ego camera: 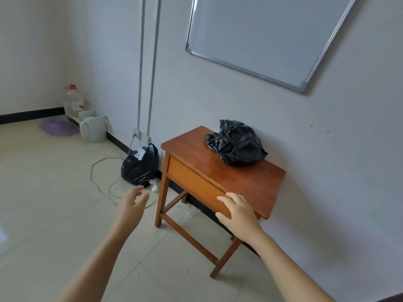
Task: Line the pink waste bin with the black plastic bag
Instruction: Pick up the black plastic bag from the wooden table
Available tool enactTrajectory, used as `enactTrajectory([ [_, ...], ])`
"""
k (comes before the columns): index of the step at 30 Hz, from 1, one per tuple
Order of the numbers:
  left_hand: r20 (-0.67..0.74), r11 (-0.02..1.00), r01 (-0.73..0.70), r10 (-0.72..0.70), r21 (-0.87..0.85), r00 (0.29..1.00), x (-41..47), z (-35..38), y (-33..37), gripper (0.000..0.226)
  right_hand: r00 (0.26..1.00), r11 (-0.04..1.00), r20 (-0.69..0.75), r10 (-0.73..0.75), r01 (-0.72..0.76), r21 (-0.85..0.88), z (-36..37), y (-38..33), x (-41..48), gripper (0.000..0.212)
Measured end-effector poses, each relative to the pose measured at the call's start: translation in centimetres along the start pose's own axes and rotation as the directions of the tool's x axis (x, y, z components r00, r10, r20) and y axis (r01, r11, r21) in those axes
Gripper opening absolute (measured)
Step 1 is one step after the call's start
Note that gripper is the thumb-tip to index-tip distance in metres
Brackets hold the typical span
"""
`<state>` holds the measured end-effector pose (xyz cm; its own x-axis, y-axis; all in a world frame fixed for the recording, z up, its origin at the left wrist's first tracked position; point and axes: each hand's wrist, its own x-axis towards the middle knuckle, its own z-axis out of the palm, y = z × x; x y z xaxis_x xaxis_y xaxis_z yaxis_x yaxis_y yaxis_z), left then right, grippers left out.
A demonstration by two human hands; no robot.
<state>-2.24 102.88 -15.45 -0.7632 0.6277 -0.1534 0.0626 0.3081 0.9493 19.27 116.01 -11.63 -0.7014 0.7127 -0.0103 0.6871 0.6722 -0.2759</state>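
A crumpled black plastic bag (236,143) lies on the far part of a small wooden table (250,179) that stands against the wall. My right hand (238,214) hovers in front of the table's near edge, fingers spread, holding nothing. My left hand (134,205) is raised over the floor left of the table, palm turned inward, fingers apart and empty. No pink waste bin is in view.
A filled black rubbish bag (140,166) sits on the floor by the wall socket, with loose cables (102,184) around it. A white kettle (92,128), a purple basin (57,126) and a large water bottle (73,101) stand in the far corner. A whiteboard (266,38) hangs above.
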Motion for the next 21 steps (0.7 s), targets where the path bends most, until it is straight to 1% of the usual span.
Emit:
enactTrajectory([
  [2,0.033,1.0,-0.005,0.005,0.017,0.999,2.9,2.3,1.3,0.041,0.999,0.999,-0.026,0.041,-0.041,0.008,-1.2,1.9,3.1,0.044],
  [5,0.074,0.998,-0.046,0.043,0.044,0.996,6.9,5.5,3.3,0.041,0.989,0.991,-0.089,0.114,-0.108,0.074,-1.8,4.6,6.7,0.043],
  [6,0.09,0.998,-0.039,0.034,0.052,0.995,8.0,6.6,3.6,0.041,0.986,0.987,-0.092,0.141,-0.132,0.095,-1.6,5.5,7.5,0.043],
  [9,0.148,0.998,-0.016,0.006,0.065,0.989,10.4,9.6,3.4,0.041,0.979,0.972,-0.011,0.202,-0.199,0.121,0.5,8.0,8.5,0.043],
  [11,0.182,0.997,0.016,-0.028,0.071,0.983,11.8,11.3,2.9,0.046,0.972,0.962,0.044,0.23,-0.234,0.143,1.9,9.6,9.3,0.043],
  [13,0.205,0.996,0.062,-0.074,0.065,0.976,13.1,13.0,2.8,0.047,0.964,0.95,0.063,0.257,-0.264,0.164,2.3,11.5,10.7,0.043],
  [15,0.21,0.994,0.069,-0.085,0.08,0.974,14.3,14.8,3.2,0.046,0.966,0.95,0.047,0.253,-0.258,0.176,2.2,13.6,12.6,0.042],
  [21,0.177,0.992,-0.037,0.015,0.122,0.984,19.5,20.7,7.1,0.05,0.972,0.933,-0.063,0.228,-0.2,0.298,1.3,18.6,19.3,0.041],
])
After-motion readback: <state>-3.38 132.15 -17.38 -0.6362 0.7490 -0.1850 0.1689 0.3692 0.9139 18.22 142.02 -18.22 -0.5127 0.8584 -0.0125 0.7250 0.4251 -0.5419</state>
